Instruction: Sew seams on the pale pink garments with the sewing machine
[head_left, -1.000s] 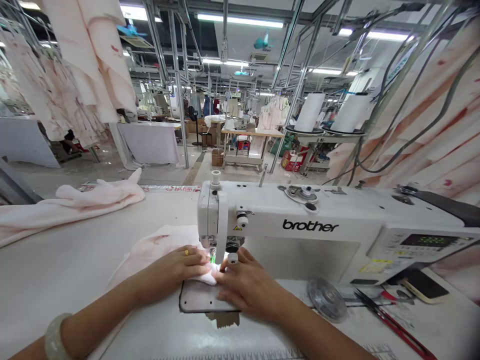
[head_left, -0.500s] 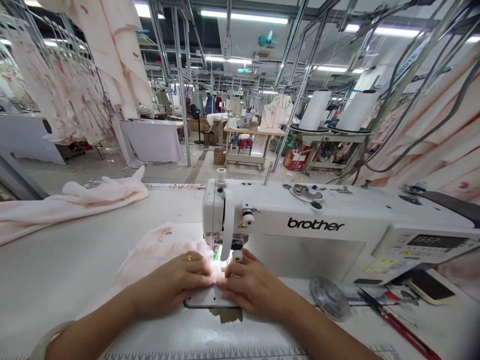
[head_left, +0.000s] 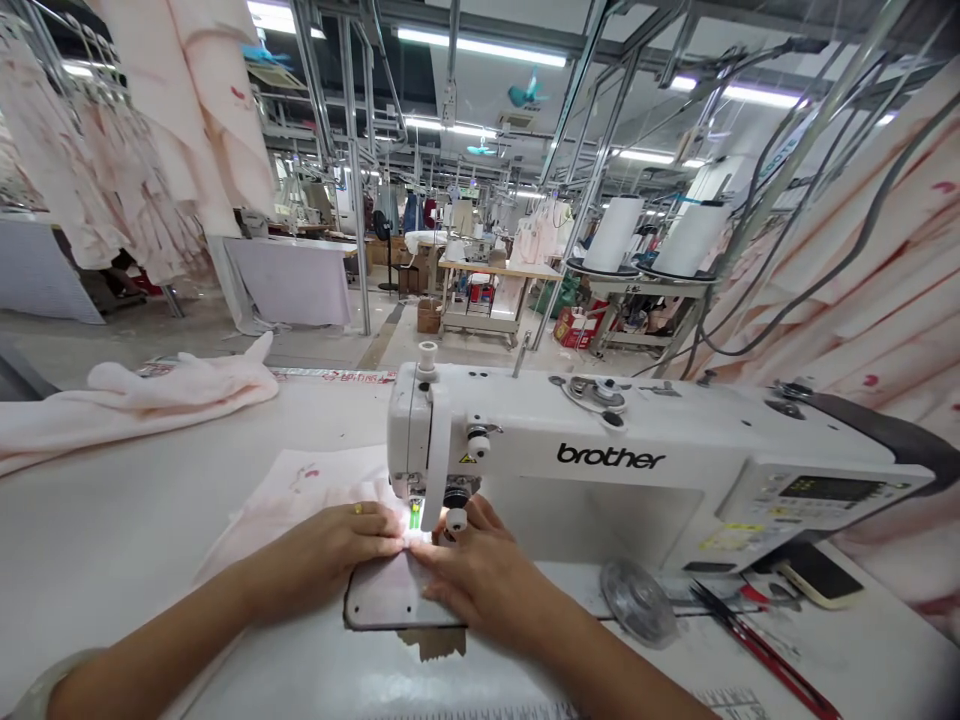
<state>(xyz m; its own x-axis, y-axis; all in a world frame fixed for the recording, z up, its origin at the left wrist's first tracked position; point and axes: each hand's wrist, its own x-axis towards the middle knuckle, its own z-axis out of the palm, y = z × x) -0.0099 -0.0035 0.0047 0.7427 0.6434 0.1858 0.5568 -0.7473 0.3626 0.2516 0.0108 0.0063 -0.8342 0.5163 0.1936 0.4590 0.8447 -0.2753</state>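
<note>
Pale pink fabric (head_left: 277, 510) with a small embroidered motif lies under the needle area of a white sewing machine (head_left: 517, 430). My left hand (head_left: 330, 545), with a ring on one finger, rests on the fabric just left of the green-marked presser foot (head_left: 415, 515). Its fingertips press the cloth's near edge together with those of my right hand (head_left: 484, 565). The right hand reaches in from the other side, its thumb and fingers closed at the cloth and partly hidden behind a machine knob. Bright lamp light washes out the needle point.
Right of my hands lie a clear round bobbin case (head_left: 637, 603), red-handled tweezers (head_left: 765, 650) and a phone (head_left: 821, 575). Another pink cloth (head_left: 187, 395) is bunched at the table's left. A ruler strip (head_left: 480, 712) runs along the front edge. Pink garments (head_left: 885, 300) hang at right.
The view has turned slightly, so the machine sits further left. My fingertips have drawn closer together at the presser foot, and the fabric at the left lies flatter and straighter.
</note>
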